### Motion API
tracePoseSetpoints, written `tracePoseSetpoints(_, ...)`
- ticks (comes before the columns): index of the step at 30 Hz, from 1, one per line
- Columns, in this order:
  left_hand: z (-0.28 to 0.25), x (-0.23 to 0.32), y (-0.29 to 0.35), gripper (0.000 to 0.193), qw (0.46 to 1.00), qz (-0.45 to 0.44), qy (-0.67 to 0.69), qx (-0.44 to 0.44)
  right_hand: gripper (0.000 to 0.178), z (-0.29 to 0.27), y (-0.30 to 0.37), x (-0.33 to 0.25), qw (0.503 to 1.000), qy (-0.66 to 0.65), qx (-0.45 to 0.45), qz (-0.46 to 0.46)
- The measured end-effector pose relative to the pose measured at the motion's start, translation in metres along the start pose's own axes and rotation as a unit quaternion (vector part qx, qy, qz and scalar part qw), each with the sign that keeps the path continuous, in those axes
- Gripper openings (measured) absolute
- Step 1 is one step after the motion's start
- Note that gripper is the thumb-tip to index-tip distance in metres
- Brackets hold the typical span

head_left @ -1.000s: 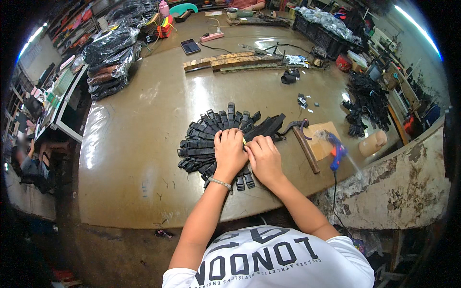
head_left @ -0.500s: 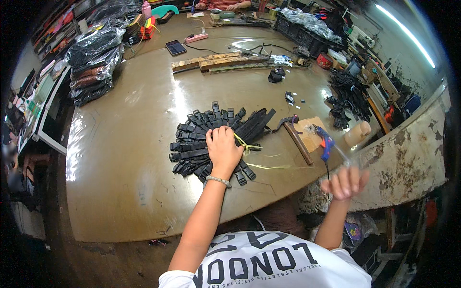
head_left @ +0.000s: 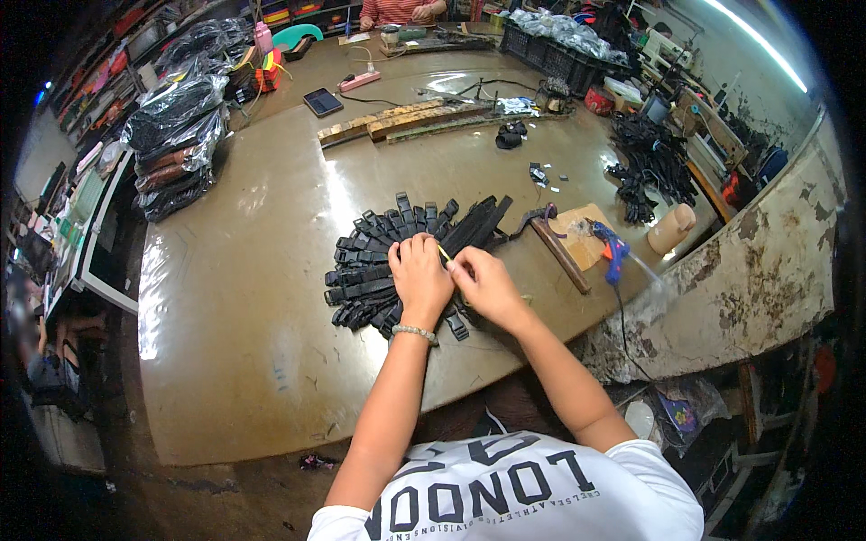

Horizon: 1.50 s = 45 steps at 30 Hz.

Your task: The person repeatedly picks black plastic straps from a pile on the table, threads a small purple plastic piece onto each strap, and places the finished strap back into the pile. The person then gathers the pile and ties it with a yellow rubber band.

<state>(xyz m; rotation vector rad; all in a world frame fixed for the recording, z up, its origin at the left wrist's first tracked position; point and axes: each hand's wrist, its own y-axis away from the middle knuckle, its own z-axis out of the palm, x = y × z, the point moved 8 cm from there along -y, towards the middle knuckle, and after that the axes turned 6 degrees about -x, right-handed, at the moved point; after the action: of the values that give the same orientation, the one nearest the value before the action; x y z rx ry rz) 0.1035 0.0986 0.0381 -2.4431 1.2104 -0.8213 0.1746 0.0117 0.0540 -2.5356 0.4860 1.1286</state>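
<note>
A fanned bundle of black straps with plastic buckles (head_left: 359, 272) lies on the table in front of me. My left hand (head_left: 420, 284) presses down on its middle, the fingers curled over the straps. Close against it, my right hand (head_left: 487, 284) pinches a thin yellow tie (head_left: 444, 253) that runs over the bundle. Most of the tie is covered by my two hands. To the right of the bundle are a wooden-handled tool (head_left: 561, 257) and a blue glue gun (head_left: 615, 255) with an orange trigger, partly over a piece of cardboard (head_left: 577, 233).
A beige cylinder (head_left: 672, 228) stands near the table's right edge. Wooden bars (head_left: 424, 117) and a phone (head_left: 323, 102) lie farther back. Plastic-wrapped stacks (head_left: 180, 135) are at left, a pile of black straps (head_left: 651, 158) at right. Across the table sits a person in striped clothing (head_left: 397, 11).
My right hand has swung left from beyond the table's front edge to the bundle and now pinches the yellow tie, whose ends lay loose before. My left hand stays on the straps.
</note>
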Motion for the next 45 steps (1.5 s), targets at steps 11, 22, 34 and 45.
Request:
tracePoseSetpoints(11,-0.002,0.002,-0.001,0.048,0.999,-0.012,0.012,-0.032,0.025,-0.003,0.008,0.025,0.998,0.05,0.013,0.041)
tracePoseSetpoints(22,-0.003,0.006,-0.001,0.042,1.0,-0.002,-0.01,-0.03,0.023,-0.028,0.057,0.042,0.979,-0.118,-0.158,0.042)
tracePoseSetpoints(34,-0.001,0.005,-0.002,0.039,0.998,-0.017,-0.027,-0.057,0.023,-0.062,0.121,0.058,0.988,-0.075,-0.098,0.095)
tracePoseSetpoints(45,-0.002,0.007,-0.004,0.041,0.999,-0.017,-0.014,-0.048,0.026,-0.204,0.238,0.086,0.871,0.387,0.028,0.301)
